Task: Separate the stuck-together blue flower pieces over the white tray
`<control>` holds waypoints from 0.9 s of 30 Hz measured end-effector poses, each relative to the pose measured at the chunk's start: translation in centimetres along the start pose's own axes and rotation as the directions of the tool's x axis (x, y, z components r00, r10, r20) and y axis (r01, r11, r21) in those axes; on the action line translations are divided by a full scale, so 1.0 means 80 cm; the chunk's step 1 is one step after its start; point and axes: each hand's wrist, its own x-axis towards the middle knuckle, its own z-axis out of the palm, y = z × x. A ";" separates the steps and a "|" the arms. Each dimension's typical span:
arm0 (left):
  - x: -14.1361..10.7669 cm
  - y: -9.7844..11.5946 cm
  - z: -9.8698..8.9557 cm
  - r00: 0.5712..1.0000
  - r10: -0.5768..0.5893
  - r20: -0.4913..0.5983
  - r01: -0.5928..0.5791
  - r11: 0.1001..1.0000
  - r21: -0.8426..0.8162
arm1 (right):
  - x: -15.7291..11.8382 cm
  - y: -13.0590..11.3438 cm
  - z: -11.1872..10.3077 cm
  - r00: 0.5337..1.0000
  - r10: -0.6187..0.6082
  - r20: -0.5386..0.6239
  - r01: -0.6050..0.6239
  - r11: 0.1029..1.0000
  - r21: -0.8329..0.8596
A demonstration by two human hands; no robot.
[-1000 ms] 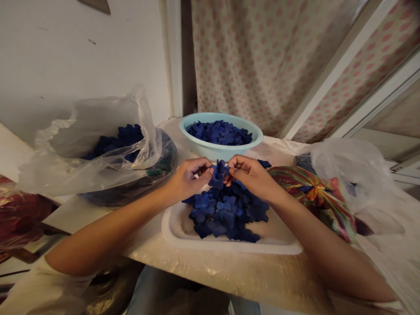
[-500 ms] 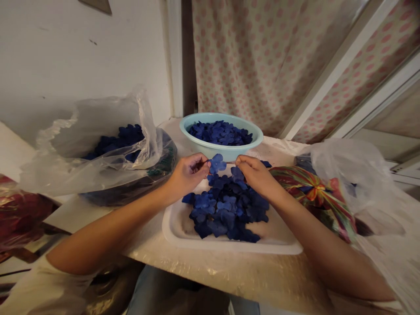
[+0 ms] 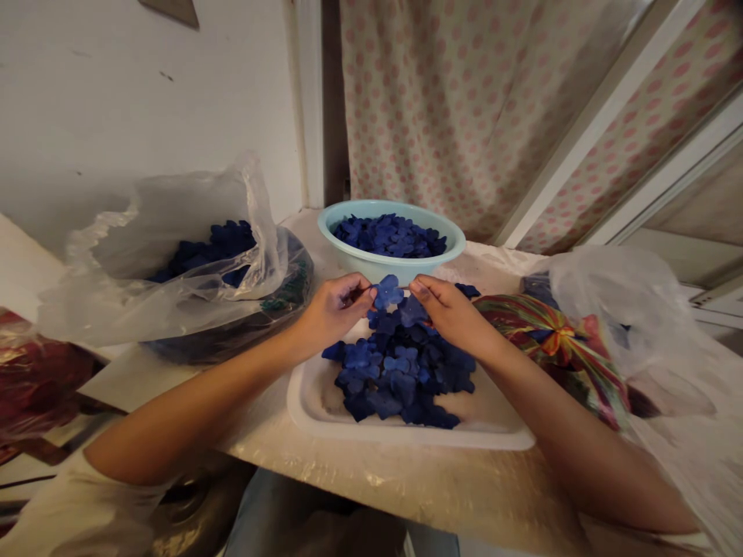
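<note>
Pinched between the fingers of my left hand (image 3: 345, 308) is a blue fabric flower (image 3: 388, 292), held up over the back of the white tray (image 3: 406, 435). My right hand (image 3: 444, 305) is closed on a second blue flower (image 3: 412, 309), which hangs just below its fingertips. The two flowers are close side by side, and whether they touch is hard to tell. Beneath both hands, a loose pile of blue flowers (image 3: 400, 379) lies in the tray. Behind the hands stands a light blue basin (image 3: 395, 267) holding more such flowers.
An open clear plastic bag (image 3: 174, 313) with blue flowers sits on the left. To the right are a colourful knotted cloth bundle (image 3: 551, 336) and another plastic bag (image 3: 627, 302). A dotted curtain (image 3: 429, 116) hangs behind the table.
My right hand has moved slightly left with its flower, nearer to my left hand. My left hand and its flower have shifted slightly right.
</note>
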 end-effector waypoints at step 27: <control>0.001 -0.003 -0.003 0.982 0.066 -0.175 -0.053 0.996 0.078 | 0.001 -0.010 -0.003 0.997 0.060 0.041 -0.070 0.952 0.299</control>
